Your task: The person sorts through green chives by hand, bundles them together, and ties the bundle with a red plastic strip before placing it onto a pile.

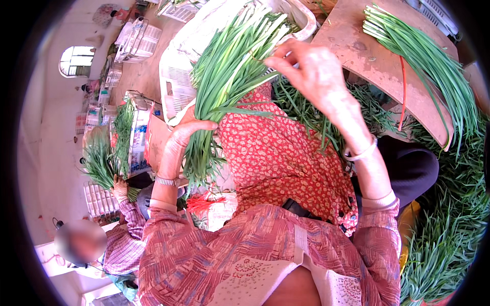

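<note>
A thick bunch of garlic chives (224, 76), pale stem ends up and green leaves hanging down, lies across my left hand (189, 130). The fingers of that hand wrap behind the leaves and the thumb presses over the front. My right hand (306, 66) is at the bunch's right side, just below the pale ends. Its thumb and index finger are pinched together against the edge of the bunch; whatever is between them is too small to make out. Behind the bunch stands a white plastic basket (171, 84) with a pale liner.
On a brown board (347, 46) at the right lies another bunch of chives (418, 61), near a red strip (402, 94). Loose leaves (444, 214) pile along the right. Red ties (203, 203) lie below my left hand. At left, a co-worker's hand (120, 188) grips chives beside stacked crates.
</note>
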Tool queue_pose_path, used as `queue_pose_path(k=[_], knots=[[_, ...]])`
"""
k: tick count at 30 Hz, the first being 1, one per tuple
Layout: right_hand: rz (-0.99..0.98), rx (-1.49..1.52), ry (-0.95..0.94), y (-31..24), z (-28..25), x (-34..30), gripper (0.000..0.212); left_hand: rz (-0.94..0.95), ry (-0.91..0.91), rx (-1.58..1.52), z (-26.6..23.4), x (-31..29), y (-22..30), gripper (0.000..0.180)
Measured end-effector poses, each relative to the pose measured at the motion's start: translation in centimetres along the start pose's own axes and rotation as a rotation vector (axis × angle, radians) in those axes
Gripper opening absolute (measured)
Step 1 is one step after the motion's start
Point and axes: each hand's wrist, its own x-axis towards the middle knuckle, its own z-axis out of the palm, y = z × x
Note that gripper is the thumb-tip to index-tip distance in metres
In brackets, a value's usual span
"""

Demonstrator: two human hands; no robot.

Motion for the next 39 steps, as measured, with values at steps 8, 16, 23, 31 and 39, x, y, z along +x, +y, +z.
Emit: queue_pose_path(k=[8, 16, 23, 31, 39], knots=[[0.170, 0.811, -0.285, -0.8, 2.8, 1.6, 0.028, 0.036, 0.011, 0.032, -0.4, 0.6, -0.9, 0.070], [0.172, 0.621, -0.331, 1.1, -6.4, 0.1, 0.027, -0.008, -0.040, -0.053, -1.2, 0.7, -2.0, 0.065], [-0.070, 0.313, 0.088, 0.8, 2.3, 1.9, 0.015, -0.028, -0.029, -0.078, -0.6, 0.7, -1.0, 0.065], [-0.018, 0.243, 0.189, 0.6, 6.0, 3.3, 0.023, -0.046, -0.006, -0.052, -0.9, 0.5, -1.1, 0.061], [0.004, 0.249, 0.158, 0.4, 6.9, 3.6, 0.022, -0.042, -0.001, -0.032, -1.3, 0.8, -1.6, 0.061]])
